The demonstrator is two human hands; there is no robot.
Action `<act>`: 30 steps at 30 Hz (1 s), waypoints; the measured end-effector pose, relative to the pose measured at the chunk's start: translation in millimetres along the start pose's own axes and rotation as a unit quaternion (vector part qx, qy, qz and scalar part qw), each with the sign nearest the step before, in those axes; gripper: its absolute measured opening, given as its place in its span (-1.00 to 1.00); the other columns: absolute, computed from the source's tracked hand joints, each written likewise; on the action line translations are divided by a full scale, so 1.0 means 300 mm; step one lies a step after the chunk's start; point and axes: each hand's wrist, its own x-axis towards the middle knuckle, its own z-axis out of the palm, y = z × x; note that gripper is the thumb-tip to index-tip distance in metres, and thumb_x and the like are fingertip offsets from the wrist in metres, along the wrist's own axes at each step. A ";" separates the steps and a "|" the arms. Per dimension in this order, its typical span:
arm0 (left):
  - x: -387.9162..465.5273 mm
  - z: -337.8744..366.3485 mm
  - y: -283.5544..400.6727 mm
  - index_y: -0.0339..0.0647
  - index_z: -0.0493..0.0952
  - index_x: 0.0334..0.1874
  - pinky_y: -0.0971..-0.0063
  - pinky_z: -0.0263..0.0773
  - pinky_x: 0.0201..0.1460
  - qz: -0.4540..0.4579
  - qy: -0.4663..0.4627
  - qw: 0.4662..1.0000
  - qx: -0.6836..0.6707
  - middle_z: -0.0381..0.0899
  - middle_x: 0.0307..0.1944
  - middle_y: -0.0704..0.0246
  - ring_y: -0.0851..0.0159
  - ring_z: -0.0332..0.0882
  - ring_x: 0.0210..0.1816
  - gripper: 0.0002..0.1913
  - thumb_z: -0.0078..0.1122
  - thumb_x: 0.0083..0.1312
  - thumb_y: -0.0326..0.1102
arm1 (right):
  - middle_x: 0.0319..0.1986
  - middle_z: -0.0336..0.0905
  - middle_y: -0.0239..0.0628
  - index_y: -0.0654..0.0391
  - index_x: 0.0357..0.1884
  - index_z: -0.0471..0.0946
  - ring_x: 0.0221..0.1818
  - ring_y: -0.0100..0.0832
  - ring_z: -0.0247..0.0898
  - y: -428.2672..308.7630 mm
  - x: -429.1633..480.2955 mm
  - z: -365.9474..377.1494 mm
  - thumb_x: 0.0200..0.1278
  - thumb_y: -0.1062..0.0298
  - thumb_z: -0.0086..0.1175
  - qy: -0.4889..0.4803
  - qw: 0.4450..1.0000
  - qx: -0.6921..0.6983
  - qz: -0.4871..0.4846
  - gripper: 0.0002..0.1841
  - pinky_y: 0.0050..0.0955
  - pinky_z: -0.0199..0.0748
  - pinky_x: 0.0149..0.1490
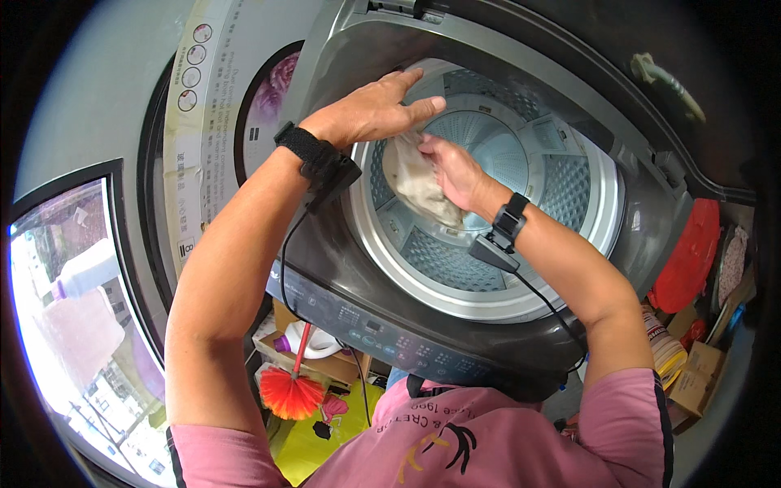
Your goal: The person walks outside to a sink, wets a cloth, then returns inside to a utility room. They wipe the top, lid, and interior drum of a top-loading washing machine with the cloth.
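Before me stands a top-loading washing machine (317, 244) with its lid up and its metal drum (454, 259) showing. Over the drum opening, my right hand (454, 171) grips a pale, dirt-stained cloth or fabric bag (415, 177), which hangs bunched below the fingers. My left hand (378, 107) is just above it, fingers apart and palm turned down, at the opening's upper left. Whether the left hand touches the top of the fabric cannot be made out. The dimpled drum wall and round base are visible behind the cloth.
A control panel (390, 341) runs along the machine's near edge. Below it are an orange-red bristle brush (293, 390) and a white bottle (311, 340) with a purple cap. A printed carton (201, 134) stands at left; a red plastic item (686, 262) and cardboard box (698, 372) lie at right.
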 end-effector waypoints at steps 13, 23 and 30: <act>-0.021 -0.075 0.030 -0.28 0.09 0.62 0.23 -0.05 0.64 -0.034 -0.039 0.992 -0.113 0.11 0.58 -0.04 0.00 0.04 0.61 -0.02 -0.03 0.41 0.42 | -0.06 0.64 -0.19 0.27 0.08 0.56 -0.05 -0.34 0.60 0.012 0.248 0.110 0.45 0.28 0.13 0.146 0.982 0.070 -0.096 -0.69 -0.31 0.61 0.03; -0.025 -0.072 0.050 -0.33 0.05 0.61 0.20 -0.02 0.63 -0.036 -0.035 0.998 -0.045 0.09 0.58 -0.07 -0.05 0.03 0.61 0.03 -0.05 0.40 0.46 | -0.09 0.70 -0.14 0.36 0.03 0.63 -0.10 -0.34 0.61 0.265 0.070 0.122 0.29 0.27 0.23 0.004 0.967 -0.252 0.034 -0.61 -0.36 0.56 0.03; -0.018 -0.065 0.052 -0.27 0.06 0.62 0.18 -0.02 0.63 -0.044 -0.043 0.998 -0.017 0.08 0.59 -0.05 -0.06 0.04 0.61 0.02 -0.07 0.40 0.47 | -0.21 0.68 -0.23 0.31 -0.07 0.65 -0.15 -0.43 0.57 0.198 0.153 0.101 0.20 0.26 0.26 0.061 0.970 -0.231 -0.051 -0.64 -0.42 0.52 -0.03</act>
